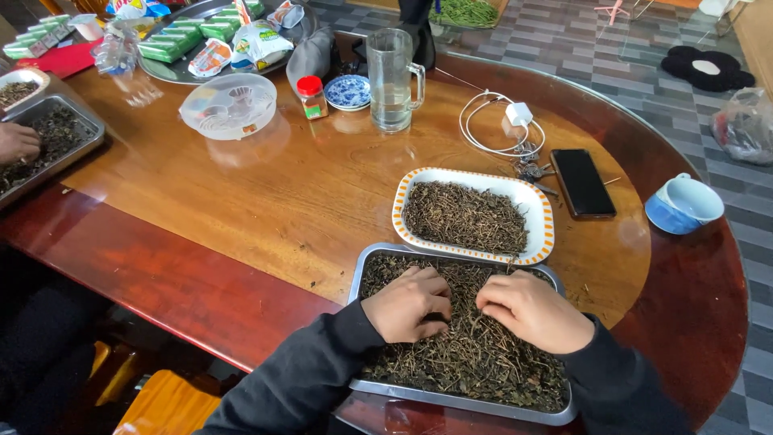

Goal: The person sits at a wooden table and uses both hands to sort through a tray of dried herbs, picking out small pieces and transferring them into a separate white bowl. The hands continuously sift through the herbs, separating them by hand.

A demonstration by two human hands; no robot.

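Note:
A metal tray (pixel 366 270) full of dark dried leaves and stems (pixel 475 362) lies at the table's near edge. My left hand (pixel 407 304) rests palm down in the leaves with its fingers curled into them. My right hand (pixel 531 310) lies beside it, fingers bent and pinching at the leaves. The two hands almost touch. Just beyond the tray stands a white dish with an orange rim (pixel 547 217), filled with sorted dark stems (pixel 463 216).
Another person's hand (pixel 16 143) works in a second metal tray (pixel 84 121) at far left. On the table stand a glass mug (pixel 392 79), clear plastic lid (pixel 229 105), red-capped jar (pixel 311 97), small blue saucer (pixel 348 91), black phone (pixel 581 182), white cable (pixel 499 121), keys (pixel 531 169), blue-and-white cup (pixel 683 205).

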